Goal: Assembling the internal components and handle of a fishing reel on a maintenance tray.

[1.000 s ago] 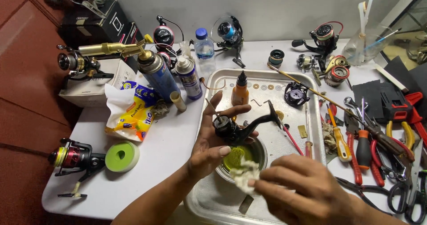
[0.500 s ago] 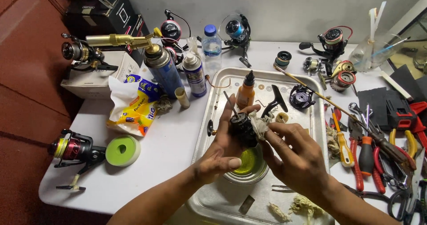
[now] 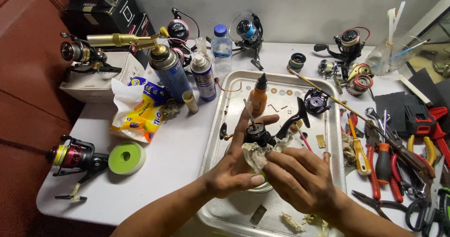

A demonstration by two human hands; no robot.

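My left hand grips the black reel body over the metal tray — right hand pinches a dirty rag against it.

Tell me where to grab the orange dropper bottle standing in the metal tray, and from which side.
Grip the orange dropper bottle around its wider body, below the narrow black cap, coming from the left. It stands upright in the metal tray; the hands and reel body crowd its near side.

You see bright, even overhead light. The metal tray shows mild glare. Shadows on the white table stay soft. Focus is sharp; edges bend slightly outward.
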